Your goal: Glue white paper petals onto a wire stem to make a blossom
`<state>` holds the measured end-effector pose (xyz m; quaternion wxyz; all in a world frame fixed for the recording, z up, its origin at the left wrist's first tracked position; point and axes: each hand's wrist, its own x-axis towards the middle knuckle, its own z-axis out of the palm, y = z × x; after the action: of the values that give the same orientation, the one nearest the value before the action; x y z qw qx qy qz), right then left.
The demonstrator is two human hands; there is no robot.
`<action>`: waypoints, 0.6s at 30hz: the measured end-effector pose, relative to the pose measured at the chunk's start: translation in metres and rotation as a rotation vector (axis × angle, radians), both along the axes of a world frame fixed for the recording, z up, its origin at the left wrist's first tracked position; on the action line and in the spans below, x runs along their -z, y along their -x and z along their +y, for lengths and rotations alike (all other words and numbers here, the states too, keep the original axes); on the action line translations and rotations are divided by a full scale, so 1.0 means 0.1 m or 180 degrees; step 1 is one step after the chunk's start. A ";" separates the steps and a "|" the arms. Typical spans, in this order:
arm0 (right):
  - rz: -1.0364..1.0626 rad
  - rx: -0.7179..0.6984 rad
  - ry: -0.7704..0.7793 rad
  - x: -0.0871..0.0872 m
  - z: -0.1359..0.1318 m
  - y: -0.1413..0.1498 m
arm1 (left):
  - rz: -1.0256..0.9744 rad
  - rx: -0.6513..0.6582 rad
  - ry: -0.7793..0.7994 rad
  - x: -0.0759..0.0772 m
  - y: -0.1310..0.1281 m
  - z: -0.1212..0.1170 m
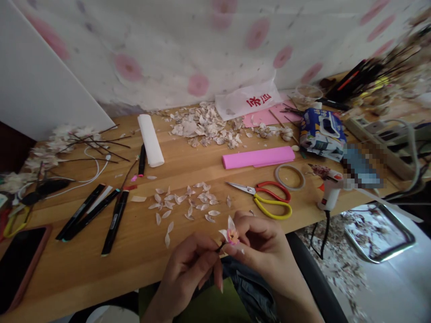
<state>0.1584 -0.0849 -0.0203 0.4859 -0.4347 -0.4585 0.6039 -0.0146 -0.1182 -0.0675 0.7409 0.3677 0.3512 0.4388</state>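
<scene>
Between my two hands, over the table's front edge, is a small handmade flower (232,236) with a pink and yellow centre and a few pale petals. My left hand (191,267) pinches its dark stem just below the bloom. At the bloom's right side, my right hand (261,240) has thumb and forefinger closed on a pale petal. Loose translucent petals (188,202) lie scattered on the wood just beyond my hands. Scissors (266,195) with one red and one yellow handle rest to the right of them.
A glue gun (332,190) sits at the right edge, its cord hanging down. Pink crepe paper (258,157), a tape roll (289,177) and a wipes pack (322,132) lie behind. Markers (114,224) and a phone (23,264) are at left. A petal heap (205,123) stands at the back.
</scene>
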 end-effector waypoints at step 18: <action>-0.0511 0.0120 -0.0402 0.06 0.06 0.01 | 0.0053 -0.0045 0.0114 -0.01 0.00 0.00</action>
<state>0.1578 -0.0794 -0.0258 0.4854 -0.4588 -0.5248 0.5277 -0.0147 -0.1184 -0.0663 0.7413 0.3556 0.3678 0.4346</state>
